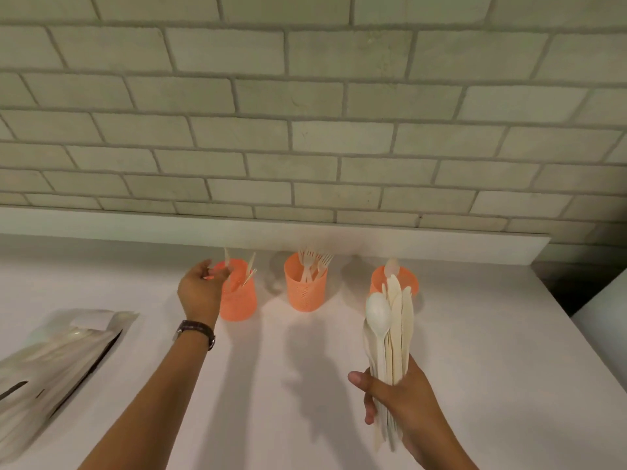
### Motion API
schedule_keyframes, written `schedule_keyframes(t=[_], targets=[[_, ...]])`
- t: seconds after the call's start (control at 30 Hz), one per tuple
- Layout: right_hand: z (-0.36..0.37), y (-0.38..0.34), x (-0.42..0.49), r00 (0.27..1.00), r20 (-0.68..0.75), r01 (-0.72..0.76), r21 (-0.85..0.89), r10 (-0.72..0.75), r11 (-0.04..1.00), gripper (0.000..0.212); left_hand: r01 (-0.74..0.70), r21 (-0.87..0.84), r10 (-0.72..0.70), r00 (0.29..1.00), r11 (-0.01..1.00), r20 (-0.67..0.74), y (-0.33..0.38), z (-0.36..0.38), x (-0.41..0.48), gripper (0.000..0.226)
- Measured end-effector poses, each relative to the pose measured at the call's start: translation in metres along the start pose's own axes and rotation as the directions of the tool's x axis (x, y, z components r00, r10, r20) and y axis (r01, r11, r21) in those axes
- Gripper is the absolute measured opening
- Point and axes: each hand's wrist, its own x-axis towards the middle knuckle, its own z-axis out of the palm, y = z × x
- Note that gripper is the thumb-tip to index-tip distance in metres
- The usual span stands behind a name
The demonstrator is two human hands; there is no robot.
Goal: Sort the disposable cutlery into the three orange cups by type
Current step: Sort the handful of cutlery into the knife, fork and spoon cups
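Three orange cups stand in a row on the white counter (305, 368). The left cup (239, 301) holds knives, the middle cup (305, 291) holds several forks, and the right cup (378, 281) shows one spoon. My left hand (200, 293) is at the left cup's rim and pinches a pale knife (226, 256) that points up over the cup. My right hand (400, 405) grips a bundle of pale spoons and knives (390, 327), held upright in front of the right cup and hiding part of it.
A crumpled clear plastic cutlery bag (51, 354) lies at the left of the counter. A low white ledge (339, 239) and a brick wall run behind the cups. The counter ends at its right edge (576, 330).
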Motion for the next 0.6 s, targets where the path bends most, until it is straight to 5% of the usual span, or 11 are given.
schedule_keyframes(t=[0.13,0.23,0.4,0.6], targets=[[-0.001,-0.004,0.003,1.0,-0.018,0.021,0.006,-0.021,1.0,0.051,-0.078,-0.15,0.082,0.996,0.986,0.026,0.021,0.001,-0.052,0.035],[-0.001,-0.004,0.003,0.998,-0.054,0.045,-0.004,-0.045,0.999,0.051,-0.105,-0.179,0.148,0.957,0.978,0.249,0.041,0.0,-0.111,0.012],[0.0,-0.007,-0.002,0.99,-0.129,0.055,-0.023,-0.058,0.998,0.056,-0.005,-0.244,0.152,0.795,0.97,0.587,0.057,-0.005,-0.2,0.03],[0.003,-0.004,-0.007,0.989,-0.145,0.017,-0.052,-0.024,0.999,0.059,-0.126,-0.113,0.169,0.778,0.986,0.605,0.063,0.001,-0.23,0.019]])
